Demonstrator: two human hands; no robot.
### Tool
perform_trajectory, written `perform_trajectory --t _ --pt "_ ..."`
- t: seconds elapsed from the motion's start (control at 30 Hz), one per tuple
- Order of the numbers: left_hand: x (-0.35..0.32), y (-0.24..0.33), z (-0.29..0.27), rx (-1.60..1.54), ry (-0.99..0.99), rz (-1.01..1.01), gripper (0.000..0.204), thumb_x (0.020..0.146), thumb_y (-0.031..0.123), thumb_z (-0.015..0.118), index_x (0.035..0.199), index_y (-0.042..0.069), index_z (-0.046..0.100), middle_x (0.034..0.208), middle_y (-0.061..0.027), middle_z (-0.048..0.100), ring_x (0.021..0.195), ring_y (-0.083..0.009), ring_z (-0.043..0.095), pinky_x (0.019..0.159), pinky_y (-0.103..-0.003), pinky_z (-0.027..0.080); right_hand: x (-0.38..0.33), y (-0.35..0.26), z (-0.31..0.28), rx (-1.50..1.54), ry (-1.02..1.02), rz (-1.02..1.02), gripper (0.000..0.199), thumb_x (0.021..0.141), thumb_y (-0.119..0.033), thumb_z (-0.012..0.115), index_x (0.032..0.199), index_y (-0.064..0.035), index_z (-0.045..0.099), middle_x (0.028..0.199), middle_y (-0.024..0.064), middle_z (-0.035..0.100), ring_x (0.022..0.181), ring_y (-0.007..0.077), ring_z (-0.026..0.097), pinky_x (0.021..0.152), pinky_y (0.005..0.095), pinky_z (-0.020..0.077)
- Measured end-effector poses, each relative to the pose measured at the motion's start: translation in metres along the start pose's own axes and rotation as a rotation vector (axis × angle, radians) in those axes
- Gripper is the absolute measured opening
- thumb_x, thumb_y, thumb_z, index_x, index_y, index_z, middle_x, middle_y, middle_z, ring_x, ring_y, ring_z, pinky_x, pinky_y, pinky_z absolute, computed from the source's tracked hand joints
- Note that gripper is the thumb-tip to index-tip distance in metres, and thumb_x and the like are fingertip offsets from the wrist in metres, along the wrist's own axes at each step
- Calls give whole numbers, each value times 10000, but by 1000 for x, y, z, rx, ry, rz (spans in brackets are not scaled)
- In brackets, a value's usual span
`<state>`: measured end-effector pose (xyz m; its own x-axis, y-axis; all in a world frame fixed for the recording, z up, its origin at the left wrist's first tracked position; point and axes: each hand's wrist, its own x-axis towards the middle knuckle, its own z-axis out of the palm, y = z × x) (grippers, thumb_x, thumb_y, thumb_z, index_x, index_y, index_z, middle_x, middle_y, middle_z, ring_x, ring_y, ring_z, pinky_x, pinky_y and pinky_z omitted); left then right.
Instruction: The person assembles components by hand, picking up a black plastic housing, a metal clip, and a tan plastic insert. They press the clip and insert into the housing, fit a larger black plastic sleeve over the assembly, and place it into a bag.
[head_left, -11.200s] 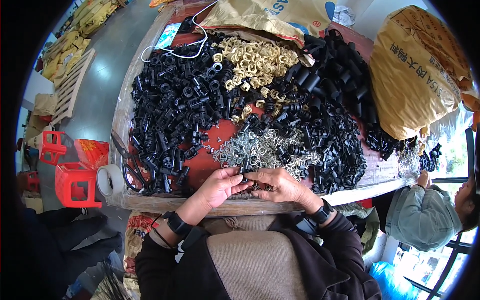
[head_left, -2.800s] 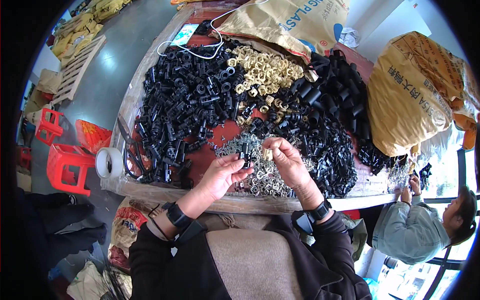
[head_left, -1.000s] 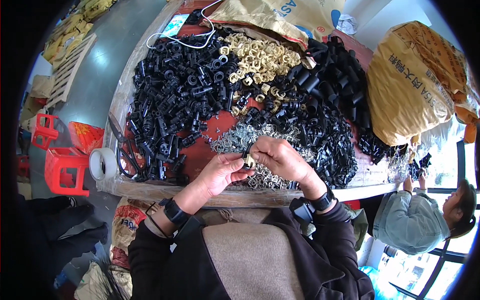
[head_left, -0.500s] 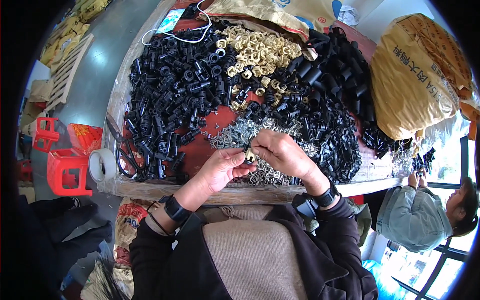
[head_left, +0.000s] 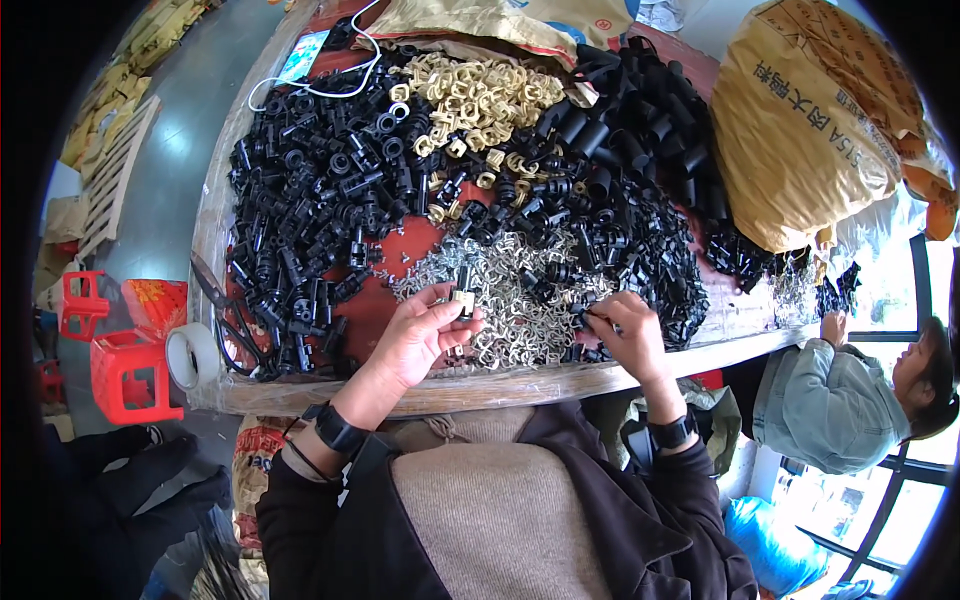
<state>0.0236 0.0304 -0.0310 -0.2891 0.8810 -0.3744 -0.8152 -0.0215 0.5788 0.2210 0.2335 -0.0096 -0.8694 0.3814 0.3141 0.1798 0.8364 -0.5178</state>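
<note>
My left hand [head_left: 420, 335] is closed on a small plastic fitting [head_left: 463, 297], black at the top with a cream-coloured ring. Off to its right, my right hand [head_left: 632, 338] is pinched over the front edge of the parts heap, its fingertips at a small dark piece whose kind I cannot make out. Between and beyond the hands spreads a pile of small silvery metal clips [head_left: 520, 330]. Black plastic fittings [head_left: 320, 200] are heaped on the left, cream plastic rings [head_left: 480, 100] at the back, and small black plastic pieces [head_left: 655, 270] on the right.
Scissors [head_left: 225, 310] and a roll of clear tape [head_left: 193, 357] lie at the table's left edge. A phone [head_left: 303, 57] with a white cable sits at the back. A yellow sack [head_left: 800, 130] stands right; another person [head_left: 840, 400] works beyond. Red stools [head_left: 130, 375] stand left.
My right hand has left the fitting and moved right to the small black pieces. My left hand keeps the fitting, now more upright. The whole view has shifted slightly.
</note>
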Motion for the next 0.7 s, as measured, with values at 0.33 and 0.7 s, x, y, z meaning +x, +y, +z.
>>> perform_trajectory --t 0.33,0.7 --pt "-1 -2 6 -41 35 7 274 775 101 554 1018 50 438 920 -157 559 800 -230 585 669 -261 497 3 3 28 -421 -32 -36 154 641 -72 623 750 -60 515 722 58 533 659 229 507 606 308 402" --pt "-1 -1 27 18 12 -13 408 751 74 586 1088 35 360 939 -161 548 808 -245 583 693 -276 494 23 -36 24 1140 -150 341 95 779 -69 579 828 -43 501 730 -43 504 635 13 443 540 151 360"
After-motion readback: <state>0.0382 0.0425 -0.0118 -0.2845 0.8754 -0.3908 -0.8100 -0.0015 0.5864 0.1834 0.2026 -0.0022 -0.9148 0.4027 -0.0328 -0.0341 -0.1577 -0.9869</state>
